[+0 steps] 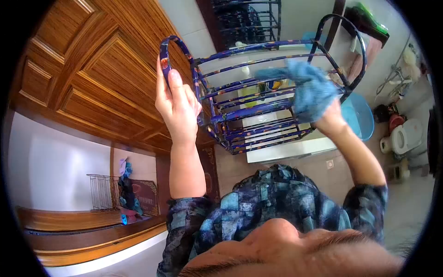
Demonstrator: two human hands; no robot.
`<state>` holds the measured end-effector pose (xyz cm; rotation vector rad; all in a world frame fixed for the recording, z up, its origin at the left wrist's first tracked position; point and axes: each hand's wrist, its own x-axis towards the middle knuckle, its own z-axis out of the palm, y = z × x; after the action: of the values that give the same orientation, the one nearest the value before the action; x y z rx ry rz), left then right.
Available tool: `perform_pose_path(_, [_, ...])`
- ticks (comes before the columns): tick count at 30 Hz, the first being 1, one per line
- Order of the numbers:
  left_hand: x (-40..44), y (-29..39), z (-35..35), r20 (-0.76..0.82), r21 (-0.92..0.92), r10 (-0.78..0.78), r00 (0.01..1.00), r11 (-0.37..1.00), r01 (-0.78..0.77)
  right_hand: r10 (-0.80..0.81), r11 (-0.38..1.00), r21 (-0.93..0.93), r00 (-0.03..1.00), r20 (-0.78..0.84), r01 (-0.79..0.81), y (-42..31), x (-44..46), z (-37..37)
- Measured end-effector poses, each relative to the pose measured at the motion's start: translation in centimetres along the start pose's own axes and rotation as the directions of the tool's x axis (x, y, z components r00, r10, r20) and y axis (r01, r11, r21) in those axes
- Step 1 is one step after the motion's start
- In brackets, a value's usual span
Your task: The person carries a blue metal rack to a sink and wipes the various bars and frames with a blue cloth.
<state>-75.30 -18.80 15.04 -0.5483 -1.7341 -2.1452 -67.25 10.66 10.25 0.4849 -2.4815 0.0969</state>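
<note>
A dark blue rack of tubular bars with a floral pattern is held up in front of me. My left hand is closed round the curved end bar at its left, thumb along the tube. In my right hand is a bunched blue cloth, which lies over the bars near the rack's right end. The cloth covers most of my right fingers and part of the rack.
A panelled wooden door stands at the left. Behind the rack is a white washbasin counter with a mirror above. A light blue plastic basin and a white toilet are at the right. A wire shoe rack is beyond the doorway.
</note>
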Motion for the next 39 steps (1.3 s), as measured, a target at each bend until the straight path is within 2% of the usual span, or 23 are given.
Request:
perform_pose_path(1, [-0.1,-0.1,0.1,0.013,-0.023,0.002,1.0,1.0,-0.002,0.108,0.994,-0.039,0.991,0.076,-0.105,2.6,-2.2,-0.3])
perform_pose_path(2, [-0.1,-0.2,0.2,0.029,-0.047,0.007,1.0,0.999,-0.005,0.232,0.967,0.098,0.971,0.047,-0.236,3.0,-1.7,-2.5])
perform_pose_path(3, [0.0,-0.3,0.4,0.045,-0.073,0.015,0.999,0.997,-0.011,0.143,0.979,-0.16,0.983,0.112,-0.124,5.3,-4.3,-2.0])
perform_pose_path(6, [0.3,-0.8,0.2,0.046,-0.075,0.004,0.999,0.997,0.0,0.123,0.992,0.033,0.992,-0.014,-0.123,4.4,-3.1,-2.7])
perform_pose_path(8, [0.5,-0.8,0.2,0.035,-0.069,-0.006,0.999,0.998,0.008,0.272,0.87,0.329,0.914,0.3,-0.367,4.0,-0.6,-3.0])
perform_pose_path(10, [0.6,-0.9,0.3,0.024,-0.054,-0.015,1.0,0.998,0.016,0.063,0.82,0.474,0.873,0.484,-0.322,1.6,5.7,-2.2])
perform_pose_path(11, [0.7,-1.0,0.4,0.019,-0.048,-0.018,1.0,0.999,0.019,0.038,0.881,0.373,0.83,0.557,-0.291,0.4,8.5,0.4])
perform_pose_path(13, [0.7,-0.7,0.6,0.05,-0.084,-0.041,0.998,0.995,0.046,-0.311,0.83,0.533,0.929,0.202,0.162,-2.4,13.6,5.9])
perform_pose_path(15, [0.6,-0.8,0.7,0.094,-0.117,-0.037,0.995,0.992,0.048,-0.304,0.885,0.413,0.938,0.165,0.214,-5.6,17.4,10.7])
perform_pose_path(17, [1.2,-1.0,-0.1,0.034,-0.094,-0.038,0.999,0.995,0.041,-0.276,0.96,0.159,0.872,0.405,0.23,-8.0,19.4,6.4])
perform_pose_path(21, [0.6,-0.7,0.5,-0.004,-0.046,-0.028,1.0,0.999,0.028,-0.277,0.95,0.224,0.921,0.274,0.219,-4.5,18.0,9.6])
perform_pose_path(22, [0.5,-0.6,0.7,-0.017,-0.032,-0.023,1.0,0.999,0.022,-0.274,0.95,0.263,0.859,0.432,0.171,-3.6,17.9,7.6])
perform_pose_path(24, [0.6,-0.7,0.8,-0.019,-0.005,0.002,1.0,1.0,-0.002,-0.261,0.933,0.318,0.923,0.284,0.167,0.2,15.0,8.2])
perform_pose_path(25, [0.6,-0.8,1.0,-0.014,0.011,0.012,1.0,1.0,-0.012,-0.25,0.947,0.29,0.888,0.387,0.14,1.2,14.1,6.3])
perform_pose_path(26, [0.5,-0.8,1.1,-0.017,-0.005,0.012,1.0,1.0,-0.012,-0.29,0.952,0.217,0.87,0.399,0.217,3.6,12.8,7.0])
perform_pose_path(27, [0.4,-0.8,1.2,-0.017,-0.018,0.01,1.0,1.0,-0.01,-0.203,0.969,0.204,0.928,0.311,0.143,4.9,11.2,6.8])
perform_pose_path(28, [0.3,-0.8,1.3,-0.015,-0.031,0.008,1.0,0.999,-0.008,-0.185,0.983,0.082,0.88,0.438,0.166,5.9,10.6,4.7])
perform_pose_path(29, [0.1,-0.7,1.4,-0.011,-0.044,0.008,1.0,0.999,-0.008,-0.01,0.982,0.178,0.916,0.401,-0.068,7.2,9.7,4.2])
perform_pose_path(30, [-0.1,-0.5,1.4,0.003,-0.065,0.004,1.0,0.998,-0.004,0.135,0.98,0.069,0.885,0.445,-0.185,8.6,8.7,3.9])
perform_pose_path(31, [-0.1,-0.5,1.7,-0.002,-0.083,-0.009,1.0,0.996,0.008,0.155,0.988,-0.056,0.91,0.384,-0.145,9.4,8.1,4.1])
perform_pose_path(33, [-0.4,-0.1,2.3,-0.018,-0.115,-0.038,0.999,0.993,0.036,0.279,0.959,-0.112,0.792,0.544,-0.26,10.3,8.3,1.2])
perform_pose_path(36, [-0.7,-0.1,2.6,-0.037,-0.12,-0.004,0.999,0.993,-0.001,0.577,0.808,-0.271,0.795,0.188,-0.523,12.7,7.7,2.9])
perform_pose_path(39, [-0.6,-0.2,3.0,-0.063,-0.083,0.039,0.997,0.996,-0.044,0.625,0.768,-0.203,0.78,0.034,-0.607,12.5,8.9,1.7])
